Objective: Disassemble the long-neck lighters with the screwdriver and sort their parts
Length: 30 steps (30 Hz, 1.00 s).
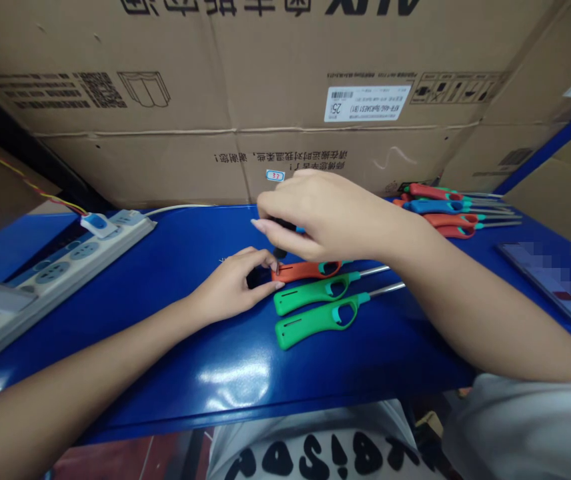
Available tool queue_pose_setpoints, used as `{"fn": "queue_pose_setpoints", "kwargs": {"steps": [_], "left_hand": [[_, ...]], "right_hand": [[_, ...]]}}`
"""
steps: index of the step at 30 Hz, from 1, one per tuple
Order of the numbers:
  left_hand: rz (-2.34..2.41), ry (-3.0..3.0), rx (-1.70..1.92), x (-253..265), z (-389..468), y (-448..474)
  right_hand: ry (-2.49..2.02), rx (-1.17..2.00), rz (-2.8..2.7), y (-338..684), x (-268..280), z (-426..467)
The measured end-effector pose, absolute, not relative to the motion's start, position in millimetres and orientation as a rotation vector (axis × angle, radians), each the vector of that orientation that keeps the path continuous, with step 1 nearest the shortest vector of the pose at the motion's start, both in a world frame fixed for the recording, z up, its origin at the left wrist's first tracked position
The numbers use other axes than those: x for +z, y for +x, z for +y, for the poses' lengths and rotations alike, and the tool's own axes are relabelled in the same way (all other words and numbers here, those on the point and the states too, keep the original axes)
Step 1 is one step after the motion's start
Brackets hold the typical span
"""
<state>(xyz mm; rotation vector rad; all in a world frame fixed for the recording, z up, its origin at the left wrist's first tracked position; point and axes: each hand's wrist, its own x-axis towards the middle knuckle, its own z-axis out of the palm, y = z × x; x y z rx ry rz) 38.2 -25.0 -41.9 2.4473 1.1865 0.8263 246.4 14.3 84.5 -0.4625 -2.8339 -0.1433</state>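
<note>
On the blue table, my left hand [230, 285] is closed at the handle end of an orange stick lighter [301, 271], thumb and fingertip on either side. Just above that end, my right hand [323, 213] wraps around a black tool with a bit of blue [280, 253]. Its dark tip points down beside the lighter; most of it is hidden by my fingers, so its kind is unclear. Nearer to me lie a green stick lighter [305, 295] and a second green lighter [310, 325], both parallel to the orange one, with metal tubes pointing right.
Several red and blue stick lighters [438, 207] are piled at the back right. A phone [545, 280] lies at the right. A white power strip [60, 280] with a plug runs along the left. Behind stands a large cardboard box [175, 160], bounding the table [165, 393].
</note>
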Motion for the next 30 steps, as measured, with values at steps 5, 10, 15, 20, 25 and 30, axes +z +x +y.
{"fn": "queue_pose_setpoints", "kwargs": {"steps": [5, 10, 15, 20, 25, 30], "left_hand": [[1.186, 2.425, 0.837, -41.9, -24.8, 38.4], [1.197, 2.415, 0.810, -40.2, -25.1, 39.0], [1.186, 2.409, 0.817, -40.9, -24.6, 38.1], [1.198, 2.412, 0.814, -41.3, -24.4, 38.0], [1.190, 2.420, 0.815, -41.4, -24.3, 38.0], [1.183, 2.408, 0.825, -41.5, -24.3, 37.6]], "right_hand": [[-0.499, -0.114, -2.824, 247.6, 83.7, 15.6], [-0.505, -0.064, -2.821, 249.6, 84.0, 18.3], [-0.573, -0.072, -2.825, 249.6, 83.7, 18.3], [-0.519, -0.080, -2.811, 248.6, 83.1, 16.3], [-0.527, -0.090, -2.854, 248.5, 84.0, 15.6], [-0.574, -0.095, -2.850, 248.5, 85.0, 16.0]]}}
